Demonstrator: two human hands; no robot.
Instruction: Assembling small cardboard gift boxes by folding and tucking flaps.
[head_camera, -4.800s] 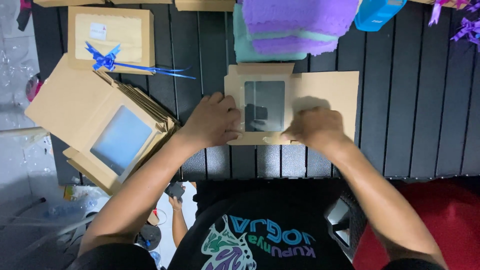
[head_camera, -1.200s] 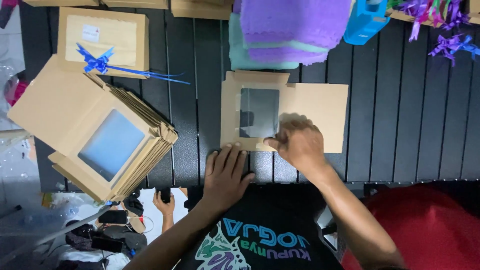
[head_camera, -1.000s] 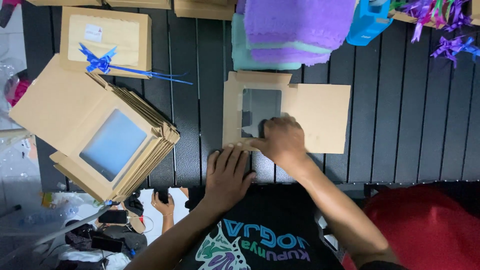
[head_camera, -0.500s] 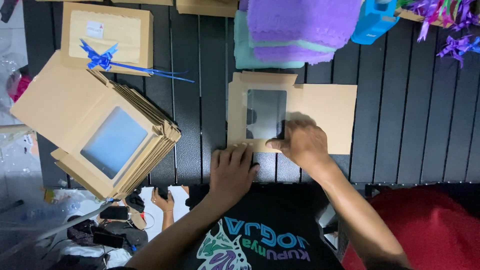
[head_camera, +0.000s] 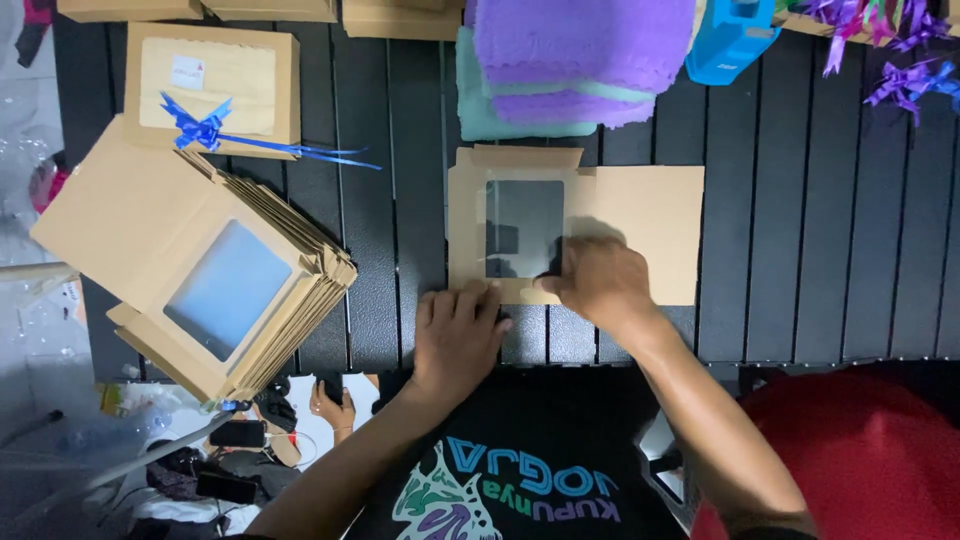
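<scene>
One slatted table (head_camera: 830, 250), box stack (head_camera: 215, 290) at left, flat window box (head_camera: 640, 215) mid-table near its front edge, right hand (head_camera: 600, 285) pressing its front edge, fingers bent, left hand (head_camera: 458, 335) open, fingertips touching its corner, bowed box (head_camera: 215, 90)

A black slatted surface (head_camera: 800, 230) carries a flat windowed kraft box (head_camera: 640, 215), a stack of flat windowed boxes (head_camera: 215, 285), a ribboned box (head_camera: 215, 90) and folded towels (head_camera: 570, 60).

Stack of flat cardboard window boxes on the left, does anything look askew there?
Yes. The stack of flat brown cardboard window boxes lies turned at an angle to the black slatted table, its layers fanned out unevenly and its lower corner overhanging the table's near edge.
</scene>
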